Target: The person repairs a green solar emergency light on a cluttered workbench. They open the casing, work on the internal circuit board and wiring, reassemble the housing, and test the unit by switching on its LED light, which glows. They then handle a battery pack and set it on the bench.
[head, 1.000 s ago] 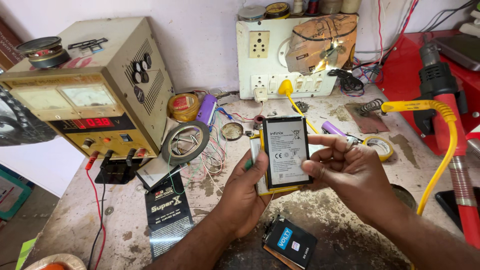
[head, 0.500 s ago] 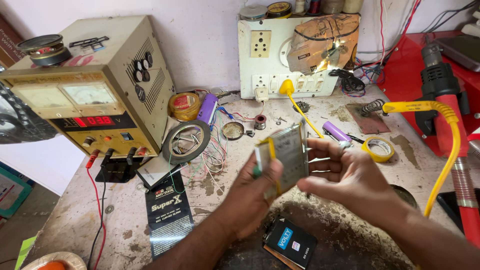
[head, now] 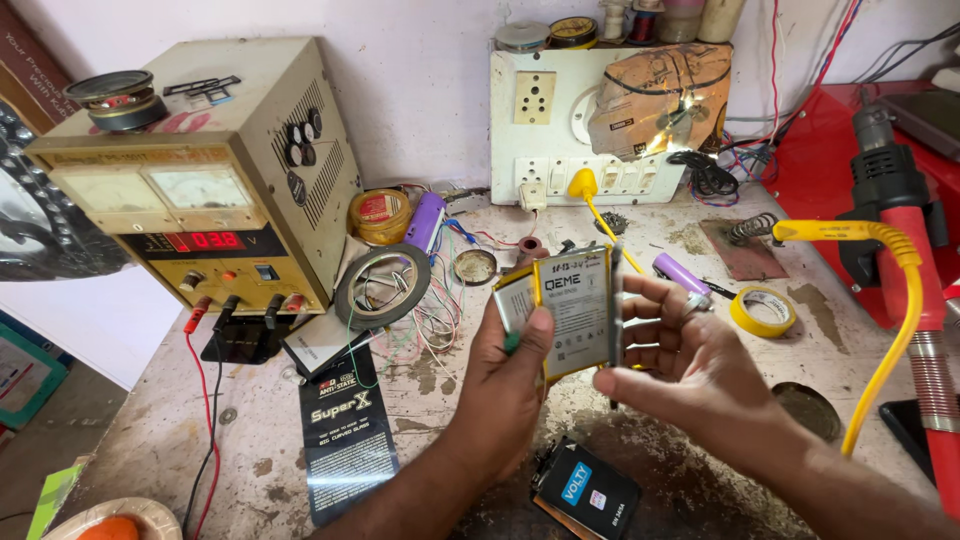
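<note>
left hand (head: 505,385) pinching two flat phone batteries (head: 572,312) above the bench | right hand (head: 690,365) gripping a thin dark panel (head: 615,305) edge-on beside them | yellow tin (head: 381,215) shut, contents hidden | small round cup (head: 475,267) looks empty

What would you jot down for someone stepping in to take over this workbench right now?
Left hand: holds the flat battery pack from below, thumb on its face, above the bench.
Right hand: fingers on the pack's right edge, pinching a thin dark slab, seen edge-on, beside it.
A silvery pack sits behind the first one, also in the left hand.
On the bench: a black battery below the hands, the power supply at left with its display lit, yellow tape roll at right.
Done: pack lifted off the bench.
Left: nothing is wired to it yet.
</note>
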